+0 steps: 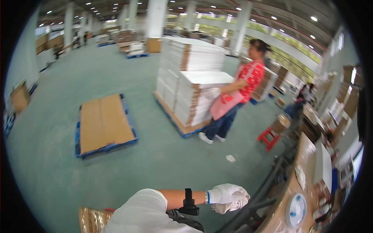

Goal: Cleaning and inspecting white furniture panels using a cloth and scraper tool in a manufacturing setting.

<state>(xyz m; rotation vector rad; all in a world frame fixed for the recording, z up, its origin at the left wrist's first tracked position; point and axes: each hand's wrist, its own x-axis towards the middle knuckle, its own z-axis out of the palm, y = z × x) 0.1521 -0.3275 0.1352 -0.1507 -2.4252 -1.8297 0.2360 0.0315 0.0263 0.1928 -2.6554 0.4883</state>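
Note:
My left hand [225,194], in a white knit glove with a blue-edged cuff, reaches across the bottom of the head view toward the workbench. Its fingers are closed around a crumpled off-white cloth [230,204]. A black strap with a small device [189,204] circles that forearm below the white sleeve. Nearest to the hand is the bench [285,194], brown and covered in clear film. On it are a round white dish [296,211] with blue marks inside and a crumpled white cloth or glove [300,177]. My right hand is out of the picture.
A co-worker [248,83] in a red top and pink apron touches tall stacks of white panels [202,75] on a blue pallet. To the left lies another blue pallet [130,120] topped with cardboard [103,122]. A red stool [268,138] bears a carton near the bench.

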